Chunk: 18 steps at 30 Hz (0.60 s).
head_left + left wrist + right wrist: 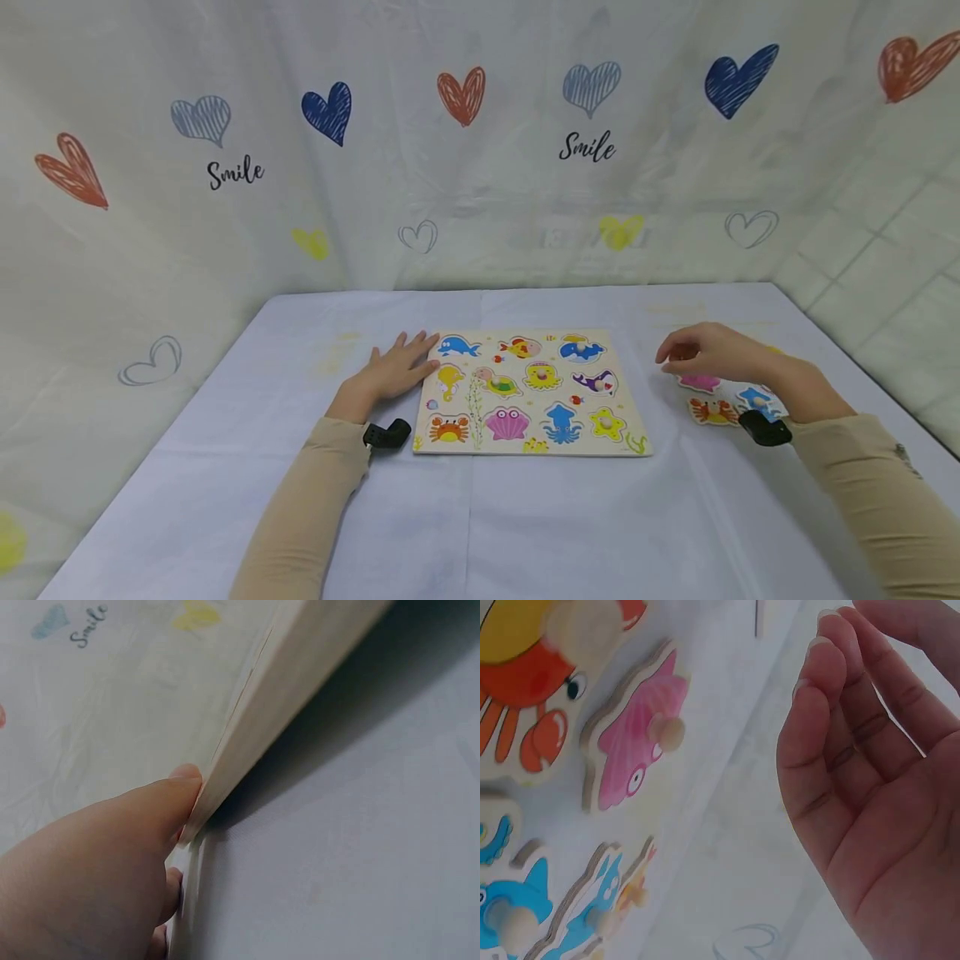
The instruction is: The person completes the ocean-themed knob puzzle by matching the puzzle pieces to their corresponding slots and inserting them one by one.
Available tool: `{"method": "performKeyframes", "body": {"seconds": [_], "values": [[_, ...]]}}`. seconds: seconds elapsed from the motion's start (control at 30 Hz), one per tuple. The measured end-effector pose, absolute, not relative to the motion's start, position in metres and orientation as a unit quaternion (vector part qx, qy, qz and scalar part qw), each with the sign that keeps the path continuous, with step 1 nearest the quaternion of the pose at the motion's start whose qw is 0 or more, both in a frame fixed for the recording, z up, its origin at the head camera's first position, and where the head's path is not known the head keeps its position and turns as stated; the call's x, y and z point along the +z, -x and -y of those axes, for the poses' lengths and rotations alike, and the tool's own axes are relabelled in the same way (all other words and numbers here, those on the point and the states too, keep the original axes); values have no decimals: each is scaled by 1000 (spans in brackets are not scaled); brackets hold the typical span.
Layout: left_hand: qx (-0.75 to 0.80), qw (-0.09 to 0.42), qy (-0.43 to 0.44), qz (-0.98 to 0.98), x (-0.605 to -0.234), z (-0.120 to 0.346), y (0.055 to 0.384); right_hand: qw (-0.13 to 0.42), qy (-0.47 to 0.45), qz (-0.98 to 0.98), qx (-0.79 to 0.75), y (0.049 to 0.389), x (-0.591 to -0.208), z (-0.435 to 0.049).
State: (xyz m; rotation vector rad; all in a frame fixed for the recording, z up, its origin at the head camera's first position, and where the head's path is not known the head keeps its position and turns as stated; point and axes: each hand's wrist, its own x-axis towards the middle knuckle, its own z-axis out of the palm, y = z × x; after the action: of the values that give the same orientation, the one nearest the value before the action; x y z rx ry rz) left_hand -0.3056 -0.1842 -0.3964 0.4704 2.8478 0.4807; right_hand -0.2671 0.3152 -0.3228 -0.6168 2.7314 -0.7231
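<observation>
A wooden puzzle board with printed sea animals lies flat at the middle of the table. My left hand rests at the board's left edge, its fingers spread and fairly straight; in the left wrist view the thumb touches the board's side. Above the loose puzzle pieces on the right hovers my right hand. In the right wrist view its fingers bend loosely, with nothing between them. Beneath are a pink shell piece with a round knob, a crab piece and a blue squid piece.
Partly hidden under the right wrist are more loose pieces, among them a blue whale piece. A white cloth covers the table. Behind it hangs a curtain printed with hearts. Each wrist carries a small black camera.
</observation>
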Motion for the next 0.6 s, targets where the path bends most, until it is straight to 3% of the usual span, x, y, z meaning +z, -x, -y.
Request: {"method": "performKeyframes", "body": {"seconds": [0.6], "values": [[166, 106, -164, -967, -398, 184, 306, 169, 140, -953, -207, 279, -338, -355]]}}
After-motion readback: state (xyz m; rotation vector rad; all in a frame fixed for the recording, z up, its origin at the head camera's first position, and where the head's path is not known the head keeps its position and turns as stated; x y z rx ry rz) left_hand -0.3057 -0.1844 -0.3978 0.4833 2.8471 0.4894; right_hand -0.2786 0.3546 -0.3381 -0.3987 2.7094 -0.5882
